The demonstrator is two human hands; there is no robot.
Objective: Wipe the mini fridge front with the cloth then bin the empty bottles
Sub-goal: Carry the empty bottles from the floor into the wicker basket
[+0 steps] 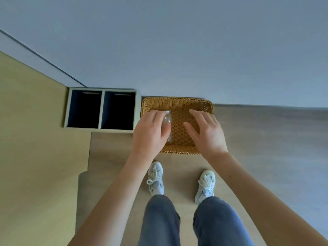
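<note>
A clear plastic bottle (167,121) with a white cap is in my left hand (150,134), which is closed around its body above a brown wicker basket (177,103) on the floor by the wall. My right hand (206,130) hovers over the right half of the basket with its fingers spread and nothing in it. The inside of the basket that shows between my hands looks bare. No fridge and no cloth are in view.
A pale two-compartment bin (101,110) with dark openings stands just left of the basket. A light wooden cabinet (32,139) fills the left side. My two feet in white trainers (156,178) stand on the wood floor just before the basket. A grey wall (177,41) is behind.
</note>
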